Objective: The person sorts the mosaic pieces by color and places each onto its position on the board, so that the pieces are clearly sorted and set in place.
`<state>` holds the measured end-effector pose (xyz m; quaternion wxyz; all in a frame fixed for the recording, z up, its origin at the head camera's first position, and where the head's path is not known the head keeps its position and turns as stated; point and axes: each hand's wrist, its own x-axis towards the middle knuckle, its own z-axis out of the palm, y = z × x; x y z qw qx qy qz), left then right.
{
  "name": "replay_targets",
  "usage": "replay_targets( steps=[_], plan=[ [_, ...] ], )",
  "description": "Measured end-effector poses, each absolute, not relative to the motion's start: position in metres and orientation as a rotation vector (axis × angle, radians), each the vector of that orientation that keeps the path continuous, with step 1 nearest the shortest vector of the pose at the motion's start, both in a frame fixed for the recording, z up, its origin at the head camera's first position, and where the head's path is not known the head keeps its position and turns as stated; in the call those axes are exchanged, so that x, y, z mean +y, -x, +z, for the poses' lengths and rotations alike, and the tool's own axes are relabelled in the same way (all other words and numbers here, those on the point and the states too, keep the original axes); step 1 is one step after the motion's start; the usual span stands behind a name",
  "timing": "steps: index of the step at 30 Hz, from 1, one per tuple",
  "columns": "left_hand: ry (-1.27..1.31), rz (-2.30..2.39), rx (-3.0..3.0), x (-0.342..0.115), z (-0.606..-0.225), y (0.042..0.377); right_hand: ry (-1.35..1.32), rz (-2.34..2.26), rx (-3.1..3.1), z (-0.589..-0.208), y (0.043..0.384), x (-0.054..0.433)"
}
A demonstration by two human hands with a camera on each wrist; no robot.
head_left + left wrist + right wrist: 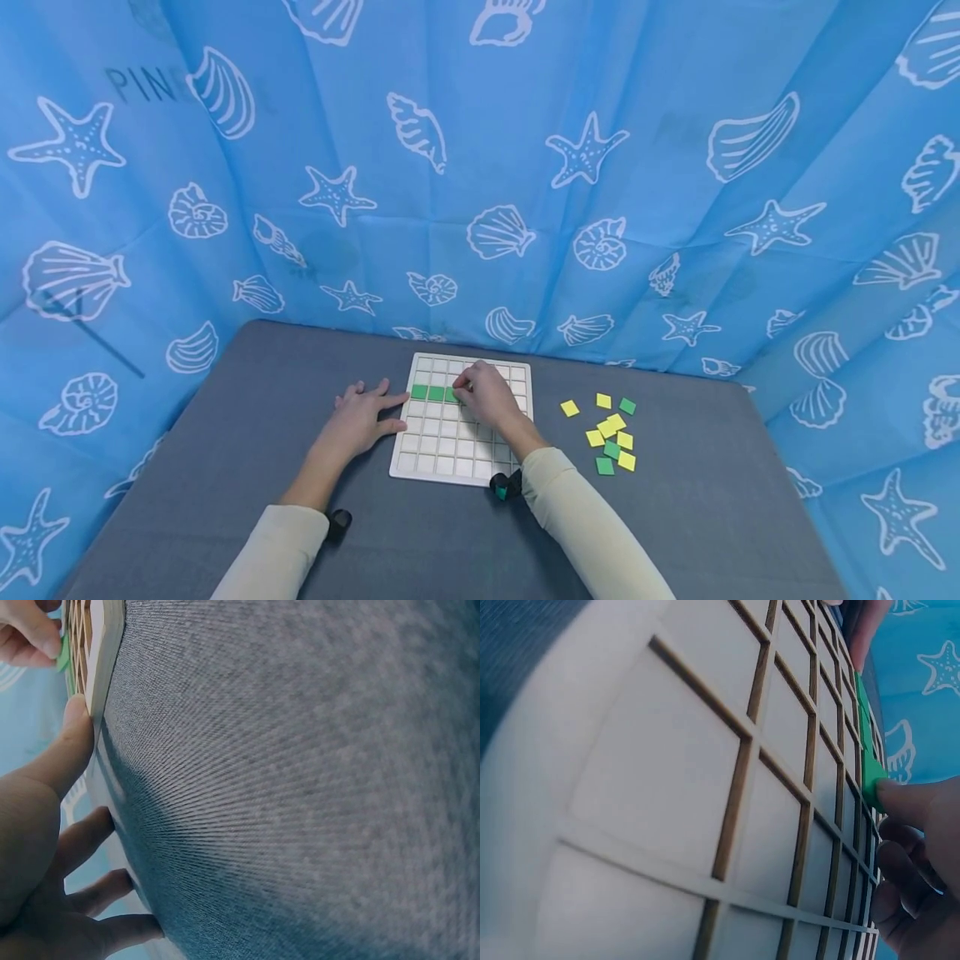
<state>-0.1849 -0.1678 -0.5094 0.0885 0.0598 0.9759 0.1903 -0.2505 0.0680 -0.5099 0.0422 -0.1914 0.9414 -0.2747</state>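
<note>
A white grid board (446, 446) with raised dividers lies on the grey table. Two green square tiles (427, 392) sit side by side in its second row from the back, starting at the left edge. My right hand (491, 398) pinches a third green tile (873, 780) by thumb and fingers at the neighbouring cell; the right wrist view shows this tile tilted. With spread fingers, my left hand (358, 423) rests at the board's left side, its thumb (75, 724) touching the rim. The right hand covers several cells in the head view.
To the right of the board lie loose yellow tiles (603, 401) and green tiles (604, 467), some overlapping. A blue curtain (480, 192) with white shell and starfish prints hangs behind and beside the table (420, 542).
</note>
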Motion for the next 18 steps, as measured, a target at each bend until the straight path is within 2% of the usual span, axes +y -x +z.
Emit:
replay_targets(
  steps=[18],
  plan=[
    [-0.168,0.547,2.901,-0.167,-0.507,0.185,0.857,-0.543,3.007,-0.506,0.240,0.077]
  ],
)
